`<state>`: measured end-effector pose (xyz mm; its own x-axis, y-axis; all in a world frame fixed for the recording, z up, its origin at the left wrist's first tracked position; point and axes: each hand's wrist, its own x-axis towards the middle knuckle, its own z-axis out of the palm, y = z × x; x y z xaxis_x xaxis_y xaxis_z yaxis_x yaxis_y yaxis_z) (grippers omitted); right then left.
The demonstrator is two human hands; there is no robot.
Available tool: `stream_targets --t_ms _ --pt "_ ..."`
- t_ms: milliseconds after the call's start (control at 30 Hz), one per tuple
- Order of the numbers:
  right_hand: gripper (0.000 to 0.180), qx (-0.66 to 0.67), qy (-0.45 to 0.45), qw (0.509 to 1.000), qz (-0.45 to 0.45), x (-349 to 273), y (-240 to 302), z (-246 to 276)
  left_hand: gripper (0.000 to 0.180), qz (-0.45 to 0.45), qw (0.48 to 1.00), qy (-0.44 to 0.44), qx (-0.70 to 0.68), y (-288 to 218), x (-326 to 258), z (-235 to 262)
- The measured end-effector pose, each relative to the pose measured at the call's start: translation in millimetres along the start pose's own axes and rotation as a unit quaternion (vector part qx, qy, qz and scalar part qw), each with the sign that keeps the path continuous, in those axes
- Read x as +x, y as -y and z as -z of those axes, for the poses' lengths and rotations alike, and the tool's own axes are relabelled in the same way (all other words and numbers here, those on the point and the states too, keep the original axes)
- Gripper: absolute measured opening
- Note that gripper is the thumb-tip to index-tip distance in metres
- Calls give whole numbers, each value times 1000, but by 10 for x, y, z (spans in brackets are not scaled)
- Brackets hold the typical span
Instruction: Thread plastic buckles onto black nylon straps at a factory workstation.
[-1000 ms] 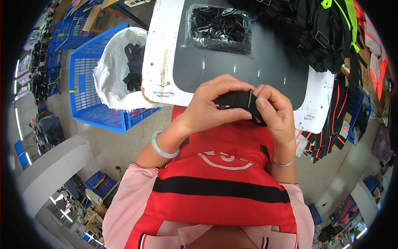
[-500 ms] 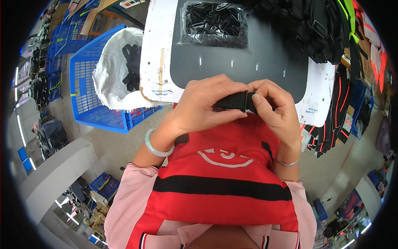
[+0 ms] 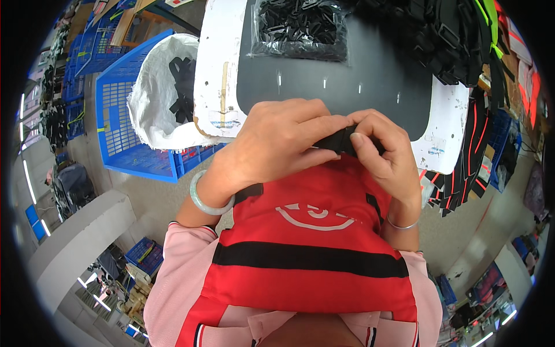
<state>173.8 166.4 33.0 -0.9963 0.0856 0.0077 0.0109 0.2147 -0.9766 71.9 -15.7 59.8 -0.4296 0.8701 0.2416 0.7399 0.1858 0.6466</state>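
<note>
Above the table's near edge, both hands meet on a piece of black webbing with what looks like a plastic buckle. My left hand is closed around its left part, thumb below and fingers on top. Pinching the other end is my right hand, its fingers curled and its thumb pressed on the black piece. Much of the piece is hidden under the fingers. Beyond the hands, a clear plastic bag of small black plastic fittings lies on the dark mat.
Black straps with buckles heap at the table's far right. Left of the white table, a blue crate holds a white sack with black strips. Black straps with red-orange stripes hang at right. I wear a red apron.
My left hand has shifted its hold and its fingers now cover more of the black webbing. The right hand keeps its pinch in nearly the same place.
</note>
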Motion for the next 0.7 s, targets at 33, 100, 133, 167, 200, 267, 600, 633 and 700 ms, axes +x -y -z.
stream_targets --t_ms 33,100,133,167,200,267,600,633,700 --pt "10 0 1 1000 0 1 -5 10 46 1 1000 6 -8 -11 4 2" --pt "12 -35 -24 999 1 -2 -7 22 45 8 1000 1 -5 -2 -15 -22" --pt "12 -35 -24 999 1 -4 8 12 44 14 1000 -4 -2 0 -24 -32" --pt "12 -58 -44 997 1 -5 38 -9 44 14 1000 -4 -3 -3 -30 -31" --pt "13 -82 -65 995 1 -5 62 -25 44 19 1000 -1 10 -4 -31 -27" --pt "13 -80 -76 994 4 -7 87 -47 43 24 999 1 22 -3 -26 -36" --pt "14 49 37 998 26 -7 -161 5 42 -7 1000 1 -10 -8 -10 -58" --pt "17 102 51 992 -48 -51 -147 17 42 -16 998 -8 -56 11 -10 -71" --pt "20 142 -15 989 -35 -70 -157 -103 43 -5 994 -3 -114 34 -27 -174"
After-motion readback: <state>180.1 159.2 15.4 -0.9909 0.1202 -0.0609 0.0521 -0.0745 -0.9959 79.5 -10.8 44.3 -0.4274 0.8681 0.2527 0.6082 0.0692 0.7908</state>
